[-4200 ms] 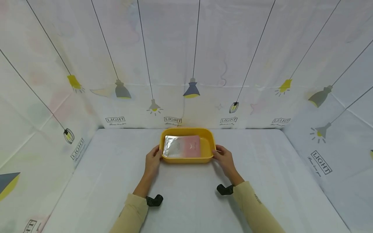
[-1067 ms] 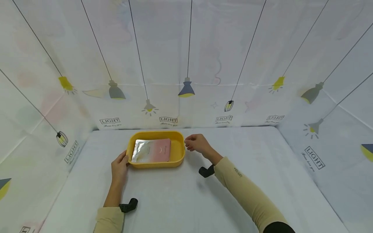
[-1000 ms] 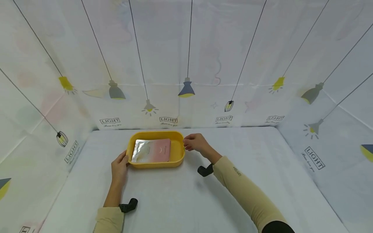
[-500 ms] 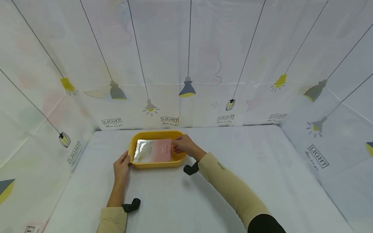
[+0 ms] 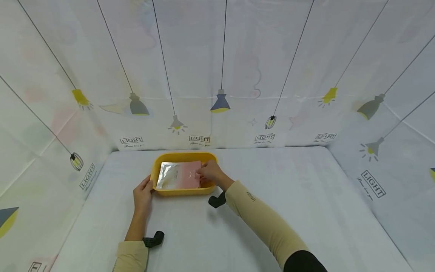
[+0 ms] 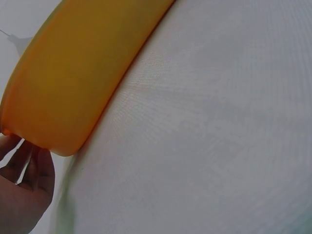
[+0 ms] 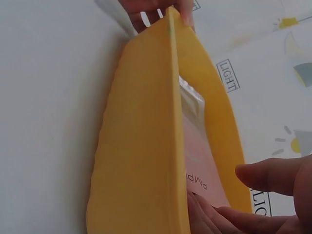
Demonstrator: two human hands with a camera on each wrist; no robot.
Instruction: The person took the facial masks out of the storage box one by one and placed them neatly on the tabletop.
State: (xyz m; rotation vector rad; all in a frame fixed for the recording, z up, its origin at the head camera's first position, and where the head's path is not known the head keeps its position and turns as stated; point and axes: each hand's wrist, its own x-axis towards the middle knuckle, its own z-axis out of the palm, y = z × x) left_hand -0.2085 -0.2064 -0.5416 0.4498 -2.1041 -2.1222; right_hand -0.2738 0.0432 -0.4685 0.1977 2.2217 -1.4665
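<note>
A yellow plastic basin (image 5: 183, 192) stands at the far side of the white table, left of centre. Inside it lies a flat sheet mask packet (image 5: 178, 175), silver on the left and pink on the right. My left hand (image 5: 142, 194) grips the basin's left end, thumb over the rim and fingers against the outer wall. Over the right end, my right hand (image 5: 211, 172) reaches in at the packet's pink edge. In the right wrist view its thumb (image 7: 273, 173) is raised apart, while the fingers (image 7: 253, 222) lie low beside that edge, their tips partly hidden by the wall.
The white table (image 5: 272, 211) extends to the right and toward me. Behind it hangs a white cloth wall (image 5: 289, 68) printed with lamps, close to the basin's back rim. Black camera mounts (image 5: 217, 200) stick out from both wrists.
Both hands held the basin at first, and it has since shifted left. My right hand let go, then moved left over the rim to the packet. My left hand keeps its grip.
</note>
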